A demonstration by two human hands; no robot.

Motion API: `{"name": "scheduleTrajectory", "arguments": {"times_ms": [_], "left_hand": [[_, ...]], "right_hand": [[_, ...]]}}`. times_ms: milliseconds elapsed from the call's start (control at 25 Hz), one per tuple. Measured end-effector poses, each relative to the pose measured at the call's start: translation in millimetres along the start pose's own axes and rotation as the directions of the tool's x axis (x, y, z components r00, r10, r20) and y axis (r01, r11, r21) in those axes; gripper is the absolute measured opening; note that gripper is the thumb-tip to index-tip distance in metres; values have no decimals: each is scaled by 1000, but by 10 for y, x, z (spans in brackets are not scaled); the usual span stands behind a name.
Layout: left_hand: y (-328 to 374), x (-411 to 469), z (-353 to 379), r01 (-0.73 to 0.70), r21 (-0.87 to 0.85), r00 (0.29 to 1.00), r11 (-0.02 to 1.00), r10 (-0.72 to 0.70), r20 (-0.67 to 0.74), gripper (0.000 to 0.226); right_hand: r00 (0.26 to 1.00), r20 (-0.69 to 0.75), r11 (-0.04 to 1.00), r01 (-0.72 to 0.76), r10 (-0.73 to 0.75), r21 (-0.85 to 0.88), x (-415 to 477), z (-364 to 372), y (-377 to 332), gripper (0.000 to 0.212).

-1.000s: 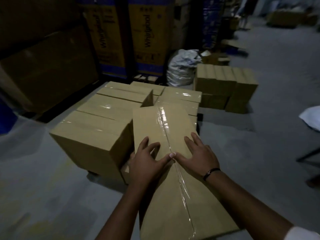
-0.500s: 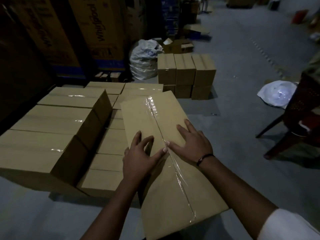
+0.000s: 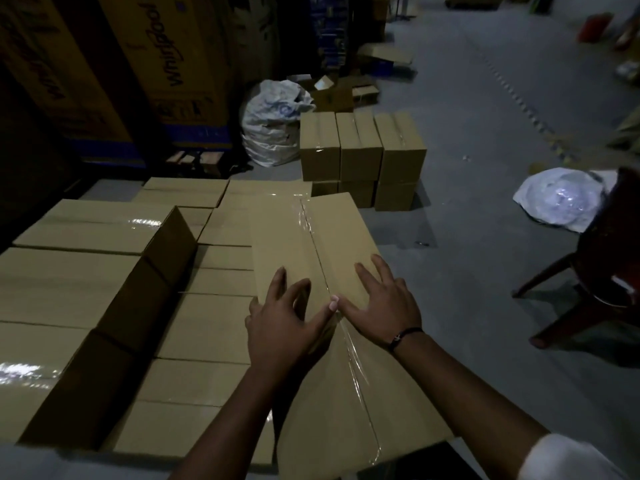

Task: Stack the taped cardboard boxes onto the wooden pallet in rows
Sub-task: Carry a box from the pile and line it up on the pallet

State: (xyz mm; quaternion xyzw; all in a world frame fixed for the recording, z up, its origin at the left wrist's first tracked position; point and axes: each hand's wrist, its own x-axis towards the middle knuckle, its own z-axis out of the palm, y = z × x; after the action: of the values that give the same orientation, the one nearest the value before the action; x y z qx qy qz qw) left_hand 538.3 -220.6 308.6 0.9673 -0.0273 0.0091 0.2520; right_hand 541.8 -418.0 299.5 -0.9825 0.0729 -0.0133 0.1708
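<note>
Taped box (image 3: 332, 403) has slid farther onto the stacked boxes (image 3: 207, 323).

Both arms reach forward from the lower edge, forearms bare and converging. Left hand (image 3: 284, 327) is palm down, fingers (image 3: 279, 282) spread and slightly arched, thumb angled toward the right. Right hand (image 3: 381, 311) is palm down and flatter, fingers splayed, thumb angled left. The thumb tips touch. Thin dark band (image 3: 403, 336) round right wrist. White sleeve (image 3: 568, 459) at right upper arm.
</note>
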Motion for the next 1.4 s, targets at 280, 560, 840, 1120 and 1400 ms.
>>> {"name": "scheduleTrajectory", "arguments": {"times_ms": [280,560,840,1120,1400], "left_hand": [[53,1222,356,68,22,998,997,-68,-6,85],[529,2832,460,213,26,974,977,-211,-77,85],[549,4358,317,303,-34,918,952,-302,-258,83],[-126,5420,531,463,-129,822,877,-479,-308,82],[-667,6048,412,594,-181,712,784,-617,-336,79]], "right_hand": [[996,48,997,79,-79,19,1363,189,189,86],[975,95,979,196,-201,65,3260,49,357,88],[929,59,929,359,-365,88,5025,-44,-56,90],[869,133,879,466,-476,101,6314,665,-667,85],[738,198,763,638,-645,106,7214,1029,-1449,87]]}}
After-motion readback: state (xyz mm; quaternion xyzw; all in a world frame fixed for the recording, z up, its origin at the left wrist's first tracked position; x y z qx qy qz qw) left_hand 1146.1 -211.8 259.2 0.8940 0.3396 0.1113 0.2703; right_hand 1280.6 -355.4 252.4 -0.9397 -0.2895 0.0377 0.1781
